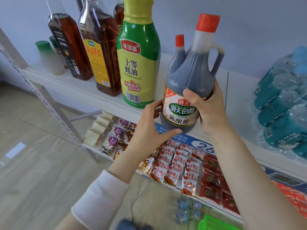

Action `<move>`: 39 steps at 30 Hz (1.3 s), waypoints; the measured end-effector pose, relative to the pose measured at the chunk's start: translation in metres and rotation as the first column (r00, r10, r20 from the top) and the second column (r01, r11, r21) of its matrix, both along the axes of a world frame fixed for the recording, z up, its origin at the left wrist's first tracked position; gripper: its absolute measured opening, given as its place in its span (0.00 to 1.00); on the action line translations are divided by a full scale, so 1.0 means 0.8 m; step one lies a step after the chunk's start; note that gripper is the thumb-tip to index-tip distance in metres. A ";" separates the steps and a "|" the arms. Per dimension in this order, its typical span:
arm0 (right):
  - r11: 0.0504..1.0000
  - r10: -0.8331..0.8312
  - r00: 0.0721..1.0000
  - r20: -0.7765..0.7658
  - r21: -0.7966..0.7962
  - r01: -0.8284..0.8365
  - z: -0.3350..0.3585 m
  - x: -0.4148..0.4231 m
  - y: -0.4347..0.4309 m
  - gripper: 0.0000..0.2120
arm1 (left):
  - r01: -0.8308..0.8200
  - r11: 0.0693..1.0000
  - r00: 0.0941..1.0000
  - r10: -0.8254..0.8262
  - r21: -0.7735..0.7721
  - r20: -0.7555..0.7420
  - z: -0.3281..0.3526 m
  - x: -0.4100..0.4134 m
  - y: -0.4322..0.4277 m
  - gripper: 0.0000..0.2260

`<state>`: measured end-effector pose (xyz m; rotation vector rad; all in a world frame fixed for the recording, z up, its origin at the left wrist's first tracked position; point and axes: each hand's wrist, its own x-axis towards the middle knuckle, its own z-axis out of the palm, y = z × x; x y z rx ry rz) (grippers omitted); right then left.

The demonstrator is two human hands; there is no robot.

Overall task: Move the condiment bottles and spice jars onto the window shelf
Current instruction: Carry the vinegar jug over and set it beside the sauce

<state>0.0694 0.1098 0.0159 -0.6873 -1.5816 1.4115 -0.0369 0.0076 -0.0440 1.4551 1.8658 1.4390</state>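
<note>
The vinegar bottle [191,72] is held upright, red cap up, at the front edge of the shelf [240,100], just right of the oyster sauce [137,63]. It is gripped round the body by the right hand [209,110] and cupped at the base by the left hand [149,130], thumb beneath. Bare shelf lies ahead of both hands. Labels read 海天, 陈酿醋; beside it 味顶嘉, 上等蚝油, OYSTER SAUCE
</note>
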 end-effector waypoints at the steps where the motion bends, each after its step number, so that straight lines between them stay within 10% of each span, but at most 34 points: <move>1: 1.000 0.027 1.000 -0.010 -0.011 -0.027 0.003 0.001 -0.005 0.34 | 0.037 0.999 0.999 -0.038 0.012 0.039 0.003 0.001 -0.005 0.39; 9: 0.955 0.282 0.959 -0.005 -0.095 -0.282 0.024 -0.027 -0.060 0.27 | 0.225 0.974 0.933 -0.210 -0.018 0.291 0.033 -0.017 -0.069 0.41; 20: 0.838 0.506 0.861 -0.054 -0.203 -0.506 0.022 -0.200 -0.219 0.15 | -0.069 0.997 0.922 0.081 -0.046 0.379 0.036 -0.141 -0.255 0.40; 29: 0.696 0.695 0.717 0.046 -0.293 -0.656 -0.005 -0.421 -0.445 0.29 | -0.355 0.933 0.803 0.336 -0.058 0.492 0.008 -0.308 -0.489 0.39; 39: 0.458 0.883 0.462 0.082 -0.358 -0.814 -0.041 -0.617 -0.610 0.23 | -0.590 0.798 0.619 0.545 -0.123 0.566 -0.032 -0.455 -0.653 0.39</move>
